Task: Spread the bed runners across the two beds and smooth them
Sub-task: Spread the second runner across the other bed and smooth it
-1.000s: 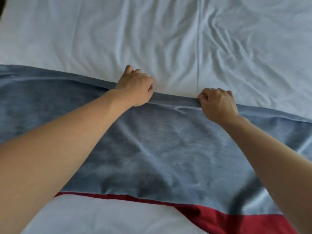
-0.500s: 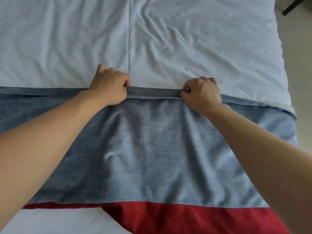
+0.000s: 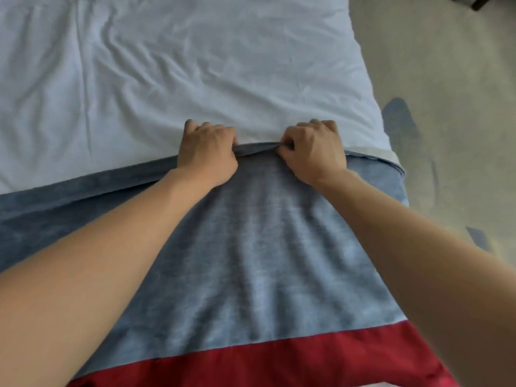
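Blue-grey woven cloth bed runner with a red band along its near edge (image 3: 251, 261) lies across the white rumpled bed sheet (image 3: 195, 65), far hem roughly mid-bed, right end hanging off the mattress side by the beige floor (image 3: 446, 79). Left hand (image 3: 208, 152) and right hand (image 3: 314, 152) both grip that far hem, fingers curled tight round a bunched fold of the cloth, knuckles up, hands close together. Runner between the forearms shows lengthwise ripples, not smooth yet. Risks as I judge them: pulling from two points this near each other could pucker the hem more; uneven tug would skew the edge; dragging hard may shift the sheet beneath, adding creases
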Demonstrator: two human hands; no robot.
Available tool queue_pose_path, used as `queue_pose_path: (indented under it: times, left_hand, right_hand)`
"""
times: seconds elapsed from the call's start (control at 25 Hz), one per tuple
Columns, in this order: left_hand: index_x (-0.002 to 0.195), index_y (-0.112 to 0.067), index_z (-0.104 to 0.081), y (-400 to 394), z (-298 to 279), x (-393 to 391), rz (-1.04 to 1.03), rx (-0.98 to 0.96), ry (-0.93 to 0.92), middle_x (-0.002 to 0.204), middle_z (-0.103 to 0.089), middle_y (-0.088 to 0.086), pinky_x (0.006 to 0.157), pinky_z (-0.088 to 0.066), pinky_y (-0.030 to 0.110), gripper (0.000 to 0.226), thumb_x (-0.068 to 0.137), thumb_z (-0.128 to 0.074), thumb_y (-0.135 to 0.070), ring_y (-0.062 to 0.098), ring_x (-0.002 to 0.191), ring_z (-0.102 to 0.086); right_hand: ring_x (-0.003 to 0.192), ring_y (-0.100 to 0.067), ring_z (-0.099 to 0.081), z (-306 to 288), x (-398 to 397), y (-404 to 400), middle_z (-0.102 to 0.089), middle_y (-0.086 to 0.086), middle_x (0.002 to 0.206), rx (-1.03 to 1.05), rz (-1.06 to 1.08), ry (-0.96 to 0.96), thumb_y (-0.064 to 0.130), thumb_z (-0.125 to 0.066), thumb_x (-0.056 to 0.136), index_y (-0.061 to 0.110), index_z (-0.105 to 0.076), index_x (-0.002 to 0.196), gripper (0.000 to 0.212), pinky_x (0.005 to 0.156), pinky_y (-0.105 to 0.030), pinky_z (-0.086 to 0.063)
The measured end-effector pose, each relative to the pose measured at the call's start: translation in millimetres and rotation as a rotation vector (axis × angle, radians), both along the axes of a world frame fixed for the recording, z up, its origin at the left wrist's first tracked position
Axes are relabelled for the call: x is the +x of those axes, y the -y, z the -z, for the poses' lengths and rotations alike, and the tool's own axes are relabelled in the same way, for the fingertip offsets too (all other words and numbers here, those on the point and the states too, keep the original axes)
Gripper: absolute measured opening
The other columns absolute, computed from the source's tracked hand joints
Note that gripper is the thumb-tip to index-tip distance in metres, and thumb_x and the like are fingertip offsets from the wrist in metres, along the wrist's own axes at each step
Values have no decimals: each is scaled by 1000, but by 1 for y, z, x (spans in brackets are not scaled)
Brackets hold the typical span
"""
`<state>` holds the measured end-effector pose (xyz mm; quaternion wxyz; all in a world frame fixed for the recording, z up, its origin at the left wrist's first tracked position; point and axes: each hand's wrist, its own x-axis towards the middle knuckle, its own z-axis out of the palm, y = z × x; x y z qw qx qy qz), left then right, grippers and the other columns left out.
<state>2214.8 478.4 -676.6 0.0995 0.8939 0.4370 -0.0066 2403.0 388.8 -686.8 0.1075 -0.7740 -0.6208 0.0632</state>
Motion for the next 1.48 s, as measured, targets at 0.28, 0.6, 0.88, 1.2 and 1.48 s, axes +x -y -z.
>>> queue_pose_path:
  times: [0.28, 0.6, 0.88, 1.2, 1.48]
  left_hand:
    - [99, -23, -62, 59, 0, 129, 321, -54, 161, 95, -65, -6, 87, -31, 36, 15, 92, -62, -36, 21, 90, -58]
    - [64, -16, -54, 27, 0, 190, 154, -188, -76, 72, -56, 0, 92, -28, 39, 39, 96, -41, -35, 29, 80, -52]
    - [104, -19, -57, 59, 15, 224, 354, 81, 43, 105, -60, -1, 92, -28, 39, 23, 93, -51, -38, 24, 100, -53]
    - [96, -18, -63, 165, 21, 217, 544, 170, 77, 99, -59, 5, 84, -31, 40, 14, 85, -58, -24, 29, 97, -53]
    - [84, -21, -62, 349, 11, 144, 793, 10, 179, 84, -60, 5, 79, -35, 43, 12, 82, -59, -32, 28, 84, -56]
  right_hand:
    - [83, -34, -60, 1, 110, 97, -69, -5, 84, 49, 205, 16, 15, -59, 75, 15, -72, 88, 19, 84, -39, -38]
    - [101, -35, -61, 27, 185, 89, -71, -7, 101, -57, 362, -26, 9, -53, 87, 20, -75, 102, 29, 94, -42, -38]
    - [106, -29, -60, 50, 188, 119, -69, -4, 108, -82, 559, -133, 26, -59, 91, 20, -70, 109, 22, 96, -43, -41]
    - [91, -31, -65, 48, 144, 226, -71, -4, 93, 35, 562, -153, 24, -58, 86, 21, -73, 93, 17, 85, -44, -49]
    - [83, -31, -61, 15, 68, 399, -63, -4, 83, -29, 583, -65, 14, -56, 77, 18, -68, 83, 15, 79, -38, -40]
